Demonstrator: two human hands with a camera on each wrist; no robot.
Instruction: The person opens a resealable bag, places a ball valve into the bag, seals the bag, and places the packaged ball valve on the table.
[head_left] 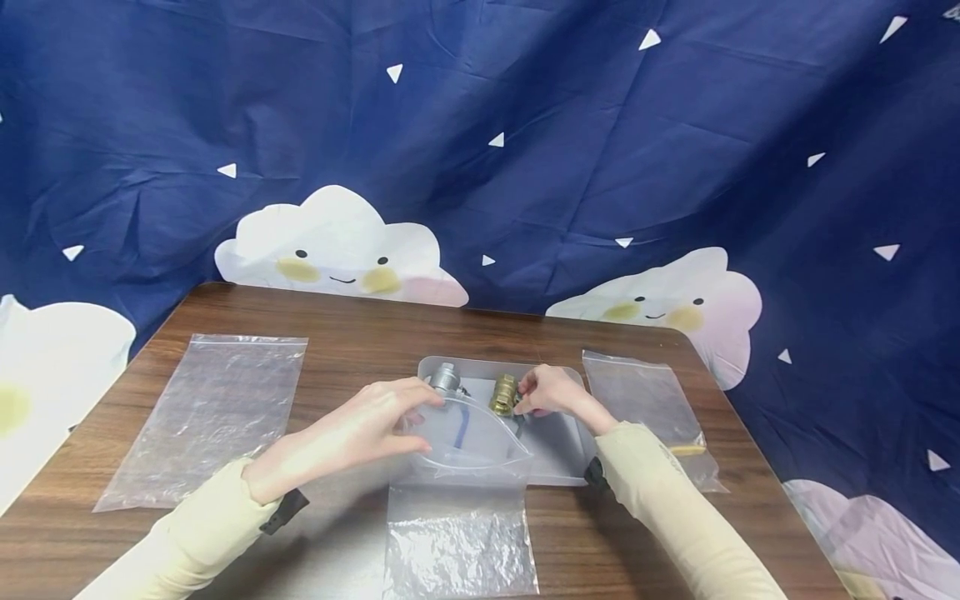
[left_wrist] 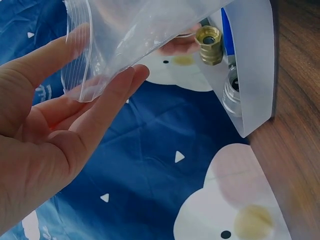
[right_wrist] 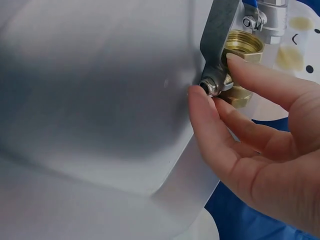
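Note:
My left hand (head_left: 348,429) holds a clear zip bag (left_wrist: 125,35) by its zip edge, thumb and fingers spread at the gaping mouth. The lower part of the bag lies toward the table's front. My right hand (head_left: 558,390) pinches a brass ball valve (right_wrist: 245,47) at the nut end of its grey lever handle (right_wrist: 218,35), inside the white tray (head_left: 558,454). Beside the brass valve in the tray is a silver ball valve (head_left: 445,377) with a blue handle (head_left: 462,425), the handle seen through the bag in the head view.
Another clear zip bag (head_left: 217,408) lies flat on the wooden table (head_left: 360,333) at the left. On the right, a further zip bag (head_left: 637,396) has a yellow strip (head_left: 686,450) near its lower end. A dark blue cloth with clouds hangs behind the table.

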